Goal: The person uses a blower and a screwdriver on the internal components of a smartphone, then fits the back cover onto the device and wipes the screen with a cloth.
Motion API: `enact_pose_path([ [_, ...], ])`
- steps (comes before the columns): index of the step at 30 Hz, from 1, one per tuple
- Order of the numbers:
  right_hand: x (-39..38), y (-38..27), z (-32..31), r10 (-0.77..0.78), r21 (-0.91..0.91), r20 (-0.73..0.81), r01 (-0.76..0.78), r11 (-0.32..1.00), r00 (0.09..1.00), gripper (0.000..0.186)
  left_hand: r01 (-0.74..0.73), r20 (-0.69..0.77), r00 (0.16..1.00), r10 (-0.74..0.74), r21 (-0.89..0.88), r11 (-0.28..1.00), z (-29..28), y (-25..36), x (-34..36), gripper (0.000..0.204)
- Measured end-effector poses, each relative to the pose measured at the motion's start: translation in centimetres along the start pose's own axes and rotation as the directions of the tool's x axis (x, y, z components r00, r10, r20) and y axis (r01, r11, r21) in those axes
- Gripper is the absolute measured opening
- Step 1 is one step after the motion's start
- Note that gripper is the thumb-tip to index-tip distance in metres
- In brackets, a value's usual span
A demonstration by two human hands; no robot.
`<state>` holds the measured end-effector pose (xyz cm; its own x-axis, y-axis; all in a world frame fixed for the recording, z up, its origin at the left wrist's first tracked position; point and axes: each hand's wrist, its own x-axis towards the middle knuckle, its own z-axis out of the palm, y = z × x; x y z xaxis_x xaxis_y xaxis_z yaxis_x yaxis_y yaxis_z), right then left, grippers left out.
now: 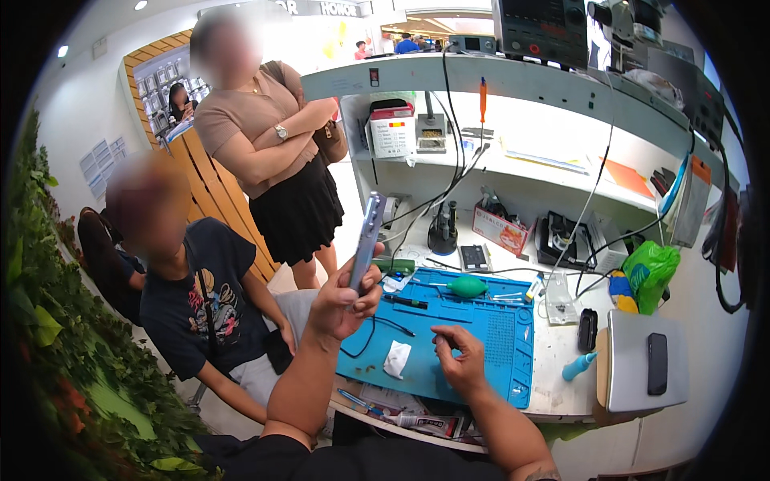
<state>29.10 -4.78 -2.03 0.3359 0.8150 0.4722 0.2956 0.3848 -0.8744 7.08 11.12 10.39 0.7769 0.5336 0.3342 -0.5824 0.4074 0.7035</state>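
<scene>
Holding a slim grey smartphone (pixel 367 240) edge-on above the tabletop (pixel 553 377), the left hand (pixel 343 301) has its grip closed around only the phone's lower end. The right hand (pixel 459 359) rests on the blue silicone work mat (pixel 489 329), fingers pinched together, on what I cannot tell. Held so low and upright, the phone could tip or slip and drop onto the mat.

This is a phone-repair counter inside a shopping mall. A blue repair mat (pixel 481 337) covers the table (pixel 561 377), with a green air blower (pixel 467 286), tweezers and a glue tube (pixel 417 421) lying on or beside the mat. Above the mat, shelves (pixel 513 164) carry a power supply unit (pixel 539 30), cables and a parts box, while left of the mat two customers wait beside a wall of phone cases (pixel 160 92).
</scene>
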Motion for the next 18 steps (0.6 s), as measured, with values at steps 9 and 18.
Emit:
enact_pose_path([
  [9,0.7,-0.3,-1.1,-0.093,0.020,-0.070,0.094,0.995,0.993,0.046,0.181,0.193,0.975,-0.107,-0.424,0.887,0.0,-6.2,-1.4,0.107],
  [18,3.3,-2.2,-2.5,0.036,0.138,0.098,-0.050,0.989,0.994,0.080,0.414,0.279,0.907,-0.316,-0.730,0.544,0.4,-14.6,-7.6,0.117],
])
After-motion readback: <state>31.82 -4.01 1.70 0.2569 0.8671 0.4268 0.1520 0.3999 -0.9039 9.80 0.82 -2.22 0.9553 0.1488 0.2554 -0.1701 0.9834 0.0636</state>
